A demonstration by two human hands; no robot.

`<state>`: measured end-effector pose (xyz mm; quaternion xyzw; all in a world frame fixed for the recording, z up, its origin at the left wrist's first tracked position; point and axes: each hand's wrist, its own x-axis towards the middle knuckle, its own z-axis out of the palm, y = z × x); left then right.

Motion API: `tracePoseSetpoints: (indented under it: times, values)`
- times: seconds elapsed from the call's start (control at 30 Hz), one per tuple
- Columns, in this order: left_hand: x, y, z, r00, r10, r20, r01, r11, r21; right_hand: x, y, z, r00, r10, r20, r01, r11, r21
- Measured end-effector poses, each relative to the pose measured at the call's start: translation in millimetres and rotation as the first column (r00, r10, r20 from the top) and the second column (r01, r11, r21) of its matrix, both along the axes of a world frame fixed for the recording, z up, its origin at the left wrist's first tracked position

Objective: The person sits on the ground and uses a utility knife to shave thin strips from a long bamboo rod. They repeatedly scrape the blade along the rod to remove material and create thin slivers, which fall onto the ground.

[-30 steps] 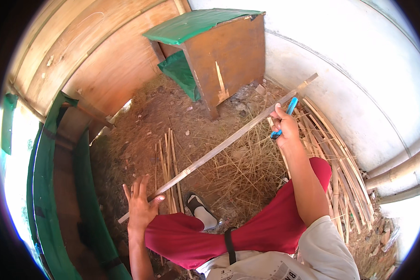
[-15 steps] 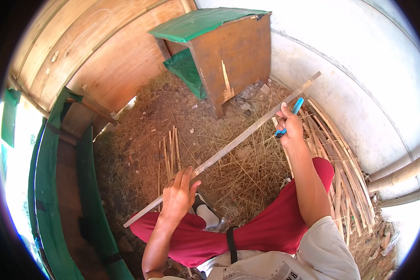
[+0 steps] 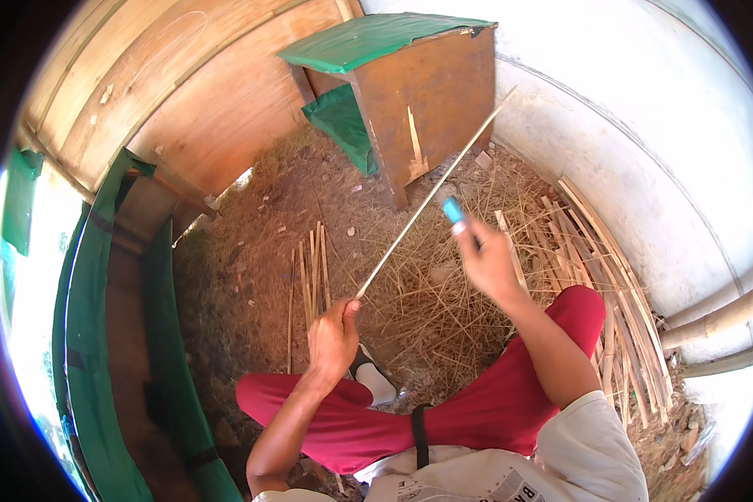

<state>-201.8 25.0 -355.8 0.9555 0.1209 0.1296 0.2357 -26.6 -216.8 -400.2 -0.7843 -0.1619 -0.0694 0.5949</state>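
Observation:
A long thin bamboo strip (image 3: 416,219) slants away from me, up and to the right, its narrow edge turned toward me. My left hand (image 3: 333,341) is closed around the near end, thumb on top, just above my left knee. To the right of the strip, my right hand (image 3: 487,261) grips a blue utility knife (image 3: 453,209). Motion blurs the knife and fingers, and no blade can be made out. A gap shows between the knife and the strip.
Cut bamboo strips (image 3: 617,305) lie piled along the white wall to my right. Several thin sticks (image 3: 316,268) lie left of centre, and straw-like shavings (image 3: 427,305) cover the ground ahead. A wooden stand with a green top (image 3: 385,40) stands at the back; green-edged shelving (image 3: 84,326) is at left.
The strip has turned from its flat face to its narrow edge and tilts more steeply. My left hand now holds its near end. My right hand has come off the strip, moving left and nearer with the knife.

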Motion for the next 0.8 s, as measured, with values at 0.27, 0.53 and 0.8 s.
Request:
tracePoseSetpoints:
  times: [0.27,0.53,0.8]
  values:
    - [-13.8,-14.8,-22.6,0.996,0.018,-0.088,-0.058,0.878,-0.476,-69.6,41.8,-10.4,0.881,0.334,0.336,-0.209,0.91,-0.357]
    - [-14.0,-21.1,-22.7,0.995,0.024,-0.097,-0.067,0.884,-0.462,-71.3,43.3,-7.6,0.874,0.33,0.356,-0.175,0.899,-0.402]
    - [-26.7,-35.2,-18.8,0.995,0.09,-0.052,-0.102,0.938,-0.333,-56.1,48.0,-18.6,0.859,0.25,0.447,0.001,0.872,-0.49]
